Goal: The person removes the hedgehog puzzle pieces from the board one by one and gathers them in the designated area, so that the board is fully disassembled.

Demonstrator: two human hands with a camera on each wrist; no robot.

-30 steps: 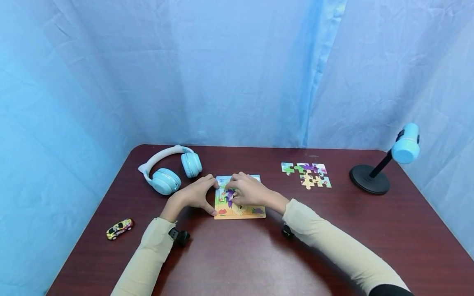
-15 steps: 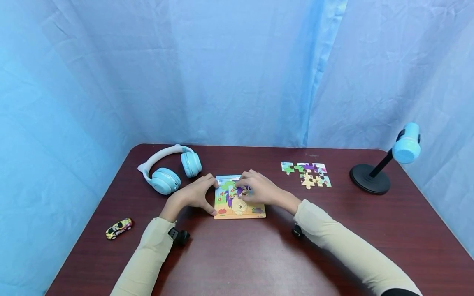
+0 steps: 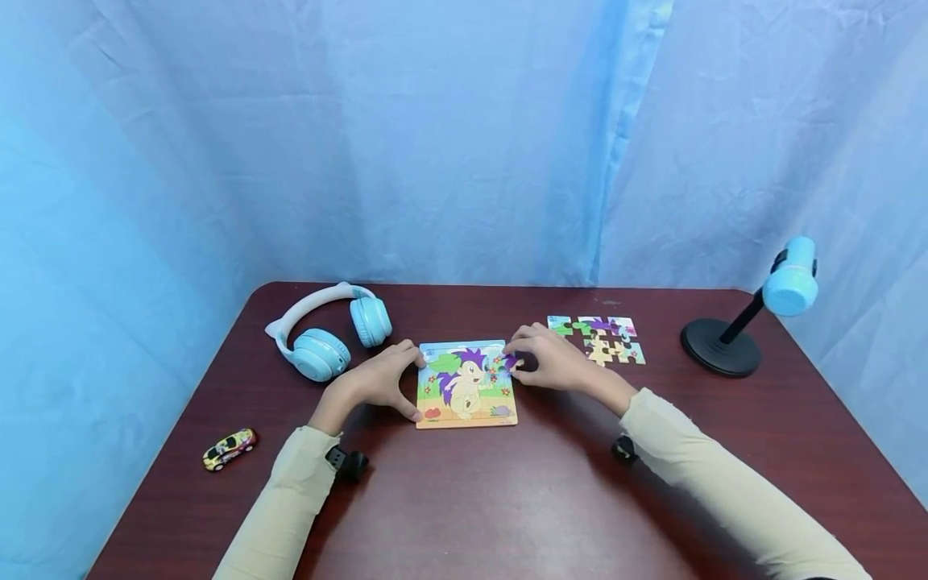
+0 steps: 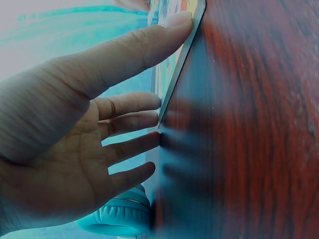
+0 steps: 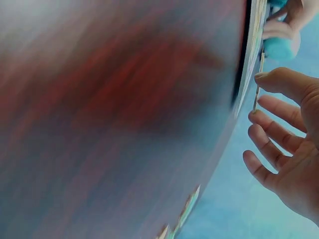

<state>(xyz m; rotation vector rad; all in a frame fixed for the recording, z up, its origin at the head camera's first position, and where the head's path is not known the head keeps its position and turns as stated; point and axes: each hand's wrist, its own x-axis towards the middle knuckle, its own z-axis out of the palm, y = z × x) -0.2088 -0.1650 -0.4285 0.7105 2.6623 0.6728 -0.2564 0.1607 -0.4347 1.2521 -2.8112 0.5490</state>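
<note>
A square puzzle board (image 3: pixel 464 403) with a purple-haired hedgehog picture lies flat on the table. My left hand (image 3: pixel 377 379) rests at its left edge, thumb on the near corner and straight fingers along the side; the left wrist view shows the thumb (image 4: pixel 174 22) over the rim. My right hand (image 3: pixel 554 358) is at the board's right edge. It pinches a thin puzzle piece (image 5: pixel 257 94), seen edge-on in the right wrist view, between thumb and fingertips; purple shows on the piece in the head view, where the fingers partly cover it.
Several loose puzzle pieces (image 3: pixel 600 325) lie right of the board, partly behind my right hand. Blue cat-ear headphones (image 3: pixel 322 354) are at the back left, a toy car (image 3: pixel 229 449) at the left. A blue microphone on a black stand (image 3: pixel 721 346) stands at the right.
My right hand has moved right across the board with the piece, from over the picture to the right edge, uncovering the hedgehog. The left hand has stayed at the left edge.
</note>
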